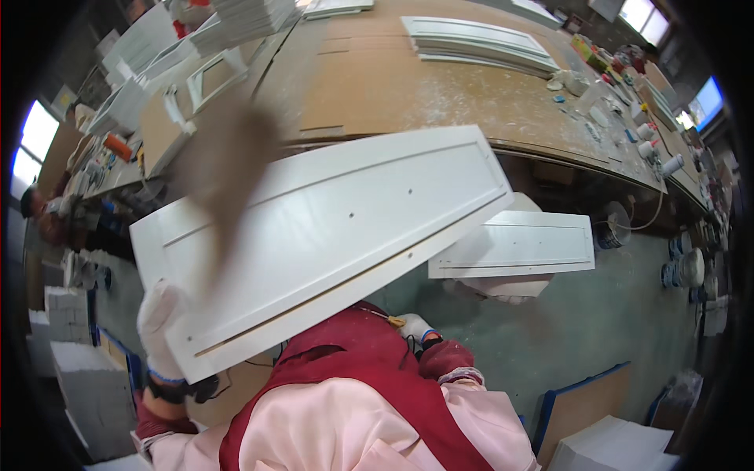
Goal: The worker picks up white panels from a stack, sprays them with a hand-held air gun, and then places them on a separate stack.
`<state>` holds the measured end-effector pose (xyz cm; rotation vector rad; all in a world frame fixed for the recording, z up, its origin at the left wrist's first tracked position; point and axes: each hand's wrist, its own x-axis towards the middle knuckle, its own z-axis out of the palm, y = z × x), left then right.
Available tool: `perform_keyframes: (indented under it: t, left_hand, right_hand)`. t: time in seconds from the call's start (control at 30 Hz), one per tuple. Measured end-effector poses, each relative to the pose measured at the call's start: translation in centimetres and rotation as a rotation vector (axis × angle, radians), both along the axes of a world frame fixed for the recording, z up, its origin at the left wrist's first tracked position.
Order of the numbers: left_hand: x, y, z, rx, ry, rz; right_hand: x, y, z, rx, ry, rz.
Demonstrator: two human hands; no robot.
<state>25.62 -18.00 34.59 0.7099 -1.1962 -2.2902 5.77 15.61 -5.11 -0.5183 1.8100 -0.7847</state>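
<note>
A long white panel with a recessed rectangle, small holes and a groove along its near edge lies tilted in front of me. My left hand, in a white glove, grips its near left corner. Low against my red apron, my right hand, also gloved, is closed around a small tool with a yellowish handle and a thin end; its exact kind is unclear. A brown blurred shape crosses the panel's left part and hides some of it. Right of the long panel rests a smaller white panel of similar make.
Beyond the panel stands a large brown worktable bearing stacked white panels. Bottles and small tools crowd its right side. A person is at far left. White stacks and a blue-edged board stand nearby.
</note>
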Motion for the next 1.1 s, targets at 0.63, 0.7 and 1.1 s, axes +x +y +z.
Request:
perform_keyframes:
  t: [0.63,0.7,1.1]
  left_hand:
    - [-67.1,-5.7,-7.0,0.193,0.436,-0.490]
    - [-73.5,-6.7,-8.9,0.163,0.382,-0.416]
    - [-88.0,-11.4,-16.8,0.061,0.055,-0.494]
  right_hand:
    - [2.1,-2.3,6.0,0.246,-0.443,-1.194]
    - [4.7,-2.7,0.1,0.177,-0.314,-1.209]
    - [6.5,-7.6,-1.6,0.341,-0.426,-1.169]
